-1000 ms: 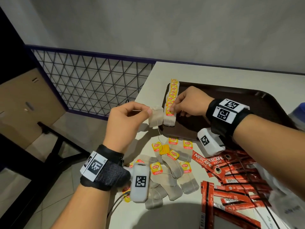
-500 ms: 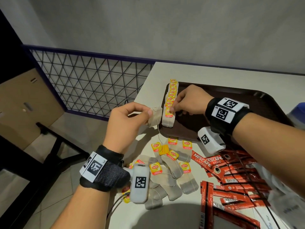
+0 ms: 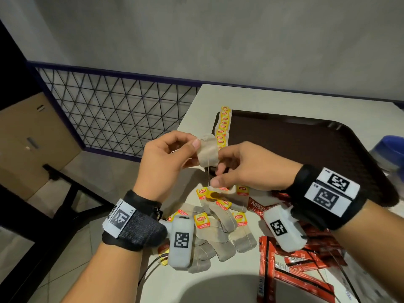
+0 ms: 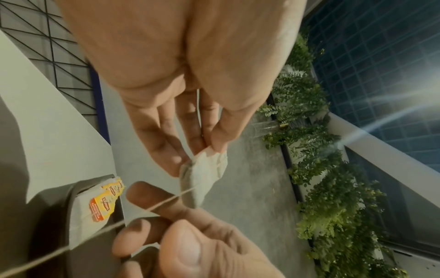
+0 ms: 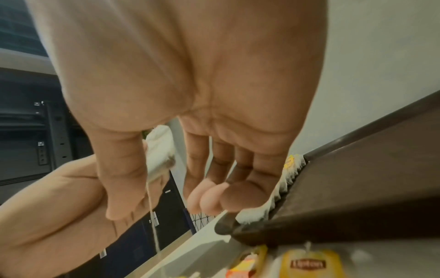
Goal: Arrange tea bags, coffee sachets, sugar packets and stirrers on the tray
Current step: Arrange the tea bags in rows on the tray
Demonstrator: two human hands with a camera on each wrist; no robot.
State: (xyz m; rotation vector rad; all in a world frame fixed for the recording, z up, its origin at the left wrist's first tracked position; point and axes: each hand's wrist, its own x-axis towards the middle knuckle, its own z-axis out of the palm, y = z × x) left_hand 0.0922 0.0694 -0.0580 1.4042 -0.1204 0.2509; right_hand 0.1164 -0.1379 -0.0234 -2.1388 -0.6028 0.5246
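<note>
**A:** Quick check on the tea bag (image 3: pixel 207 152): where at, and held how?

**B:** Up in the air at centre frame, over the near left corner of the tray (image 3: pixel 295 141). Pinched by its top edge in the left hand (image 3: pixel 166 162), thumb against forefinger. Narrow grip, rest of the bag hanging free. Long axis roughly upright, a bit tilted.

**A:** And the right hand (image 3: pixel 247 169)?

**B:** Just right of the bag, touching or near enough. Fingers loosely curled, string (image 3: pixel 208 176) running across them in the left wrist view, but no real pinch showing. So a relaxed grip, holding nothing as far as visible. String dropping on toward the loose pile of tea bags (image 3: pixel 218 226) on the tabletop (image 3: pixel 203 99), tag end lost among the other yellow tags.

**A:** Target?

**B:** Probably the row of tea bags (image 3: pixel 223 127) lined up along the tray's left edge, running up the frame. Near end of that row right behind the held bag, slightly up and right. Right hand closer to the tray, left hand on the outer side. Pure guess: tip the bag over from upright to flat and shingle it onto the near end, gathering the trailing string first to avoid snagging the pile. Coffee sachets (image 3: pixel 295 278) lower right on the tabletop, none visible on the tray yet.
</note>
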